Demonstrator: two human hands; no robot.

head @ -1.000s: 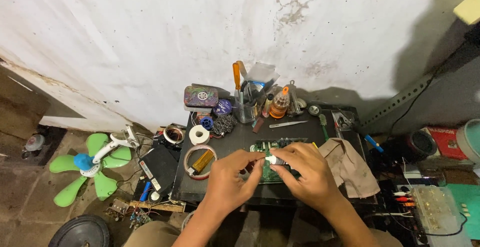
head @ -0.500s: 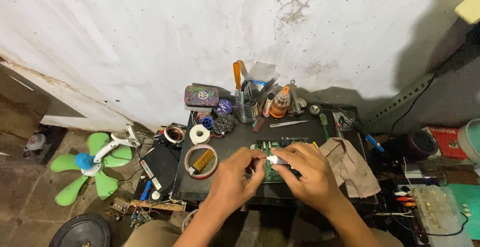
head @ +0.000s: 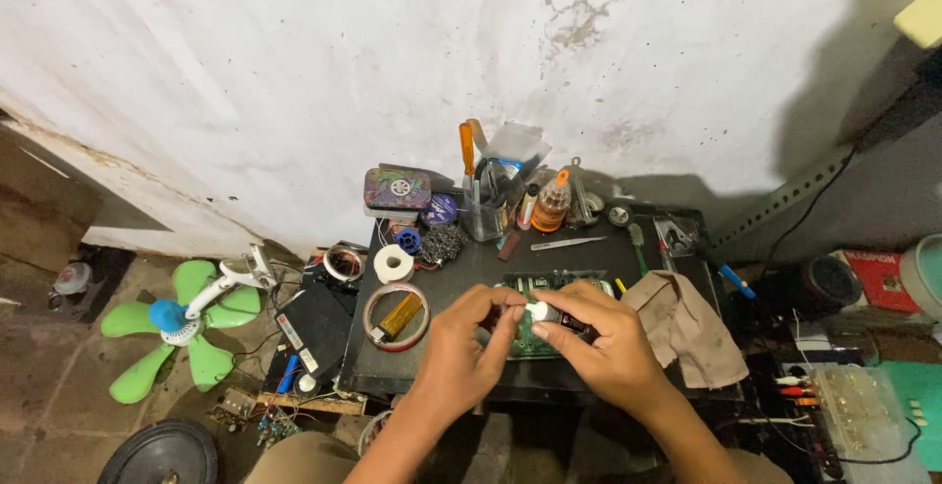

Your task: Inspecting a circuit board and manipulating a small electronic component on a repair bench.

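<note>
A small white round part [head: 538,310], too small to identify further, sits pinched between the fingertips of both hands directly over a green circuit board [head: 535,332] that lies flat near the front of the dark worktop [head: 589,249]. The left hand [head: 469,342] has its grip closed down to the thumb and forefinger on the left side of the part; the right hand [head: 599,342] closes its grip on the other side and also seems to hold a short dark piece [head: 574,324] against the board, though the fingers hide how the pieces meet.

Held so lightly, the white part could spring free, and in my judgement it would be hard to find again: a brown crumpled cloth [head: 687,327] lies just right of the board, and a ring of tape with a yellow lighter-shaped object inside [head: 395,315] lies just left. A sideways push from either hand could also slide the board, since nothing visible clamps it.

Farther back stand a clear cup of tools with an orange-handled screwdriver [head: 486,190], a small orange-capped bottle [head: 552,202] and metal tweezers [head: 567,243]; a sweeping wrist could topple the bottle toward the board. Off the worktop's left edge, a green bladed fan [head: 182,322] lies on the floor.
</note>
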